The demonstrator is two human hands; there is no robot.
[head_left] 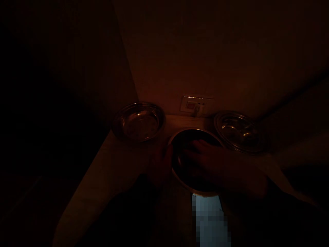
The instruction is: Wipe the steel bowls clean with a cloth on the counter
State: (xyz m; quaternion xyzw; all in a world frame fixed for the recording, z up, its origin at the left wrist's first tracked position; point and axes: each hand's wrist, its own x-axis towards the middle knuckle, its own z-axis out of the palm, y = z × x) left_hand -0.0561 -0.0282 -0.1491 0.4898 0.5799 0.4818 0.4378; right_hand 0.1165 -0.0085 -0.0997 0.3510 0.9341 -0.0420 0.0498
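The scene is very dark. A round, deep bowl [196, 130] with a pale rim stands on the table in front of me. My left hand [160, 164] grips its left side, thumb by the rim. Inside the bowl reaches my right hand [205, 156], coming over the right edge with the back of the hand up. Its fingertips fade into shadow, so I cannot see whether they hold anything. The bowl's contents are too dark to make out.
A shiny metal dish [140, 125] sits at the back left of the wooden table [102, 178], and another metal dish [238, 132] at the back right. Behind them is a wall socket [194, 104] with a plug. A lit, pixelated screen [212, 221] lies nearest me.
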